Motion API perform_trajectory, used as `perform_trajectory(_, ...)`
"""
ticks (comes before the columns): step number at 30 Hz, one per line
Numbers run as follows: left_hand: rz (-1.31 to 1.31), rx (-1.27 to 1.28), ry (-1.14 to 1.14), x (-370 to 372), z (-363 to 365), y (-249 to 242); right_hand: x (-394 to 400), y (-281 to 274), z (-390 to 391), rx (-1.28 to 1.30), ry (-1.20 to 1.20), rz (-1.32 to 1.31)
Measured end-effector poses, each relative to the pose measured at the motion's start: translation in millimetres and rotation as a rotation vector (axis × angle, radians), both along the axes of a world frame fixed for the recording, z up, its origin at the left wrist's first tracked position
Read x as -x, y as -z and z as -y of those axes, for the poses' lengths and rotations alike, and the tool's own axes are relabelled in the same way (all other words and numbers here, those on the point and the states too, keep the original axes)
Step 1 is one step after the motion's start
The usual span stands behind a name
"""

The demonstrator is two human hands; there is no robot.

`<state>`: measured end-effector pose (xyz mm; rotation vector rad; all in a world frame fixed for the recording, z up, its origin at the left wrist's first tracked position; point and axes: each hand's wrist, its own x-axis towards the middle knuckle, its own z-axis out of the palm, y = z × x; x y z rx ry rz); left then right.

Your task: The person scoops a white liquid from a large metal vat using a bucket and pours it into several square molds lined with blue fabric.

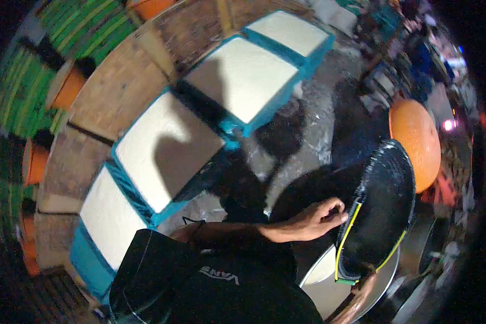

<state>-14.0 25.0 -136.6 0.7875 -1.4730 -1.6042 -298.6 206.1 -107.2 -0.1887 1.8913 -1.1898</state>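
A round black basket (383, 210) with a pale-specked rim and yellow edging is tilted up on its side at the right. My left hand (321, 218) is beside its near rim with the fingers curled; whatever they hold, if anything, is hidden. Lower down, my right hand (364, 289) grips the basket's bottom edge, near a small green piece (346, 281). Beneath the basket is a wide metal basin (391, 270) containing a pale, whitish substance, partly covered by my arm and the basket.
Several blue-green square trays (129, 189) filled with smooth white material curve along the left and top. Beyond them runs a woven brown panel (116, 94), with green striped material (24, 92) behind. An orange rounded container (414, 140) stands past the black basket. Wet grey floor (316, 127) lies between.
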Motion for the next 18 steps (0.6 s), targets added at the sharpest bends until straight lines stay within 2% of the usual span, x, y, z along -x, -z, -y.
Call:
perform_trajectory(1, -0.042, -0.052, 0.061, 16, 4, 9, 3, -4, -17, -0.002, 0.073, 0.004)
perform_trajectory(3, -0.098, 0.116, -0.084, 48, 4, 23, 0, -13, -45, 0.072, 0.23, -0.012)
perform_trajectory(4, -0.024, 0.092, -0.08, 66, 4, 38, 14, -3, -67, 0.144, 0.213, -0.105)
perform_trajectory(5, 0.07, 0.083, -0.025, 84, 11, 64, 30, 13, -81, 0.14, 0.243, -0.085)
perform_trajectory(7, 0.235, 0.244, 0.008, 107, 14, 117, 46, 51, -118, 0.01, 0.395, -0.03)
perform_trajectory(8, 0.374, 0.167, 0.071, 115, 17, 121, 62, 79, -132, 0.027, 0.422, 0.026)
perform_trajectory(9, 0.426, 0.229, 0.052, 127, 19, 132, 78, 107, -144, 0.041, 0.45, 0.081)
perform_trajectory(10, 0.47, 0.344, 0.083, 138, 18, 141, 52, 69, -116, -0.073, 0.517, 0.076)
perform_trajectory(11, 0.555, 0.288, 0.14, 146, 18, 150, 53, 56, -108, -0.116, 0.543, 0.176)
perform_trajectory(12, 0.619, 0.264, 0.089, 152, 18, 149, 68, 107, -132, 0.1, 0.6, 0.223)
perform_trajectory(13, 0.715, 0.138, 0.171, 152, 23, 154, 69, 104, -128, 0.008, 0.598, 0.297)
perform_trajectory(14, 0.726, 0.192, 0.16, 153, 29, 171, 70, 128, -135, 0.135, 0.673, 0.427)
perform_trajectory(16, 0.679, 0.212, 0.133, 161, 36, 199, 74, 191, -163, 0.061, 0.766, 0.401)
perform_trajectory(17, 0.756, 0.117, 0.211, 171, 38, 182, 74, 229, -180, 0.066, 0.815, 0.391)
perform_trajectory(18, 0.718, 0.154, 0.239, 181, 38, 179, 79, 257, -183, -0.013, 0.853, 0.354)
